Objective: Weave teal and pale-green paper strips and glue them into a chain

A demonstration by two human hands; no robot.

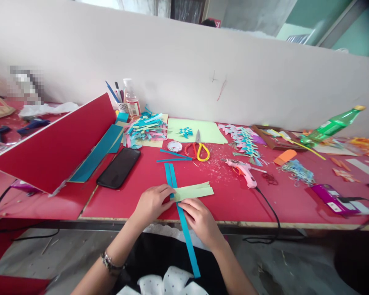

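My left hand (152, 201) and my right hand (199, 219) meet at the front edge of the red table (240, 200). Both pinch the spot where long blue paper strips (184, 229) cross pale green paper strips (195, 191). The blue strips run from the table top down over the edge toward my lap. The green strips lie flat and point to the right. Two more blue strips (174, 157) lie loose farther back.
A black phone (119, 167) lies to the left beside a red board (55, 143) and blue card. Scissors (198, 148), a pink glue gun (244, 170) with its cord, woven paper pieces (244, 141), scraps, a pen cup (120, 102), a small bottle (131, 99) and a green bottle (333, 126) stand behind.
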